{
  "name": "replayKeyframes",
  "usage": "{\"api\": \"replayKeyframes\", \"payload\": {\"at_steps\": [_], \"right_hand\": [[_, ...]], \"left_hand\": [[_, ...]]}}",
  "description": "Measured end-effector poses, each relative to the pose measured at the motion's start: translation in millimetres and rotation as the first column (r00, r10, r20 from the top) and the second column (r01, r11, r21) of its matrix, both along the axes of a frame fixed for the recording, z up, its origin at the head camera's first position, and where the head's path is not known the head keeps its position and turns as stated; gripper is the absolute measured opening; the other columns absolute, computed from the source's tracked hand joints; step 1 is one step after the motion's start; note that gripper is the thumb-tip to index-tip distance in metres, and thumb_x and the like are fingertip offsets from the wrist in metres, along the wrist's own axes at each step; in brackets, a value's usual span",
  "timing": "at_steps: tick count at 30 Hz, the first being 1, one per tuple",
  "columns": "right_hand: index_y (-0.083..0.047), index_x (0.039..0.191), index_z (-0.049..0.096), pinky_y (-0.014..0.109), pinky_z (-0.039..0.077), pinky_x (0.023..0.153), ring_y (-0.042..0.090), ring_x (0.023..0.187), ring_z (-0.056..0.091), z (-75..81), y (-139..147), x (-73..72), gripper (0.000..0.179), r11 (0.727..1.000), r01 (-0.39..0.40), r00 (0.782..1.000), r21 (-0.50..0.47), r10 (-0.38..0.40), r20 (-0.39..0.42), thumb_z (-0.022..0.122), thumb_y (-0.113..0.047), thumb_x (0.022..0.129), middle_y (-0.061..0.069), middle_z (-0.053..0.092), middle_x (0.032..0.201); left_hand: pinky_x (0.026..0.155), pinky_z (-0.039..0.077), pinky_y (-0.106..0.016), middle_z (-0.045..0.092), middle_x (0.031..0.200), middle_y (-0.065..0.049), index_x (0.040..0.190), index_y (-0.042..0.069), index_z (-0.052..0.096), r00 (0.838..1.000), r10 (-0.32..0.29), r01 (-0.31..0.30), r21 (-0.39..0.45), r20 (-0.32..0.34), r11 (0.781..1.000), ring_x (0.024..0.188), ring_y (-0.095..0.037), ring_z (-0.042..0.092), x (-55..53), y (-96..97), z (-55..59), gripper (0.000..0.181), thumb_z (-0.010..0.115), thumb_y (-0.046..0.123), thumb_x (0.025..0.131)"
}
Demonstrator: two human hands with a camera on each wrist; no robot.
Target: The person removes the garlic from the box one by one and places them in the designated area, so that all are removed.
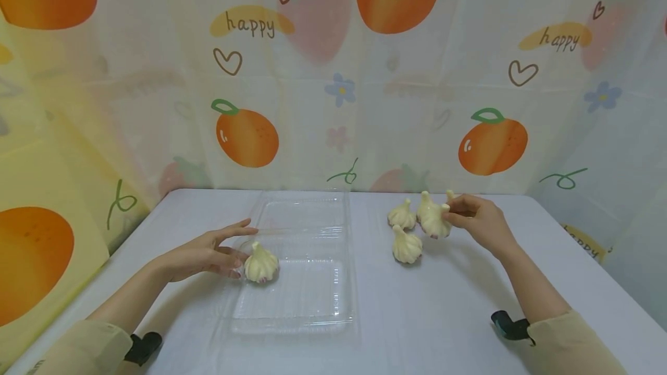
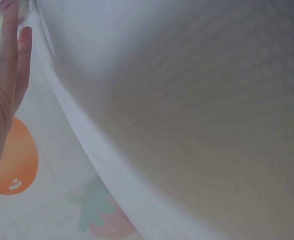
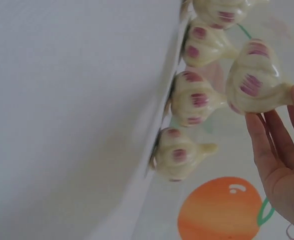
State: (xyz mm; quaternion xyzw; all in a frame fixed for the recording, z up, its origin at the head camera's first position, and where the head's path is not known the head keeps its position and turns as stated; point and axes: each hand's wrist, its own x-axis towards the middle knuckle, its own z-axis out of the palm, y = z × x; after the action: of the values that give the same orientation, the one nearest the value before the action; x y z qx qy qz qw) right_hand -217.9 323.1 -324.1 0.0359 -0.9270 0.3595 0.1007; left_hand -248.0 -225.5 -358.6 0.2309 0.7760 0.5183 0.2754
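Observation:
My right hand [image 1: 482, 221] pinches a white garlic bulb [image 3: 255, 77] by its stem; in the right wrist view it hangs in front of other bulbs and shows purple streaks. Just left of that hand in the head view stand more garlic bulbs, among them a front one [image 1: 407, 246] and one behind it [image 1: 402, 214]. My left hand [image 1: 208, 254] is at the left side of a clear plastic clamshell box [image 1: 292, 311], fingers extended. Close by its fingertips, a single garlic bulb [image 1: 261, 263] sits in the box's near half. Only part of the left hand appears in the left wrist view.
The box lies unfolded, its far half [image 1: 304, 213] reaching toward the table's back edge. A white cloth covers the table [image 1: 417, 317]. Behind it hangs a curtain [image 1: 385, 103] printed with oranges and strawberries. Dark straps show at both sleeves.

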Motion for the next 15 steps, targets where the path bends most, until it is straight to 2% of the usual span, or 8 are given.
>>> {"api": "replayKeyframes", "payload": {"at_steps": [5, 15], "right_hand": [[-0.007, 0.115, 0.067, 0.025, 0.051, 0.078, 0.027, 0.105, 0.067, -4.9, 5.5, 0.6, 0.039, 1.000, 0.003, 1.000, 0.014, -0.003, 0.027, 0.067, -0.039, 0.093, 0.015, 0.072, 0.116], [-0.004, 0.115, 0.067, 0.026, 0.050, 0.078, 0.027, 0.103, 0.067, -8.4, 10.0, 4.0, 0.038, 0.999, -0.013, 0.998, 0.031, 0.011, 0.059, 0.067, -0.035, 0.093, 0.016, 0.072, 0.113]], "left_hand": [[0.091, 0.059, -0.033, -0.012, 0.168, -0.007, 0.157, 0.007, 0.022, 1.000, 0.005, -0.005, -0.001, 0.004, 1.000, 0.121, -0.006, 0.059, 0.3, -0.1, 0.4, 0.079, 0.066, 0.011, 0.091], [0.092, 0.059, -0.033, -0.014, 0.168, -0.007, 0.157, 0.010, 0.024, 1.000, 0.002, -0.002, 0.009, 0.019, 1.000, 0.121, -0.007, 0.059, 0.5, -0.7, -0.1, 0.074, 0.062, 0.009, 0.093]]}}
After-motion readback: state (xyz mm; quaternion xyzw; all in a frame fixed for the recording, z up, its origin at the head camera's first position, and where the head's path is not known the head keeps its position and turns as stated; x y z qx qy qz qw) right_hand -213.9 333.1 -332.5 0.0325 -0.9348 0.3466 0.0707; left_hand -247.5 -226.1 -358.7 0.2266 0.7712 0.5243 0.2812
